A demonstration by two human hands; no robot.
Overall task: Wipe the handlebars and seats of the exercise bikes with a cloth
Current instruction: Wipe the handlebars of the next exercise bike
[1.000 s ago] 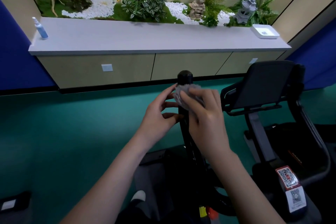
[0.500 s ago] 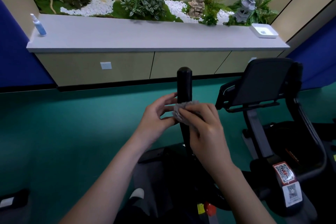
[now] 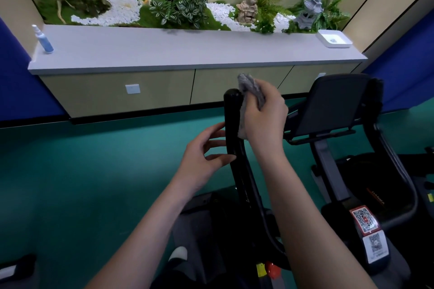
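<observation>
A black upright handlebar [image 3: 232,110] of the exercise bike rises in the middle of the head view. My right hand [image 3: 264,119] is shut on a grey cloth [image 3: 250,85], pressed against the bar's right side near its rounded top. My left hand [image 3: 206,151] rests against the bar's left side lower down, fingers spread and curled partly round it, holding no cloth. To the right stands a second machine with a dark console panel [image 3: 333,103].
A long grey-topped cabinet [image 3: 187,54] runs along the wall, with a blue spray bottle [image 3: 44,41] at its left end, a white tray [image 3: 334,40] at its right, and plants behind. The floor [image 3: 82,171] is teal. QR stickers [image 3: 366,223] mark the right machine's frame.
My right hand has slid the cloth up the handlebar, from mid-bar to beside its top. My left hand stays lower against the bar, now apart from the cloth.
</observation>
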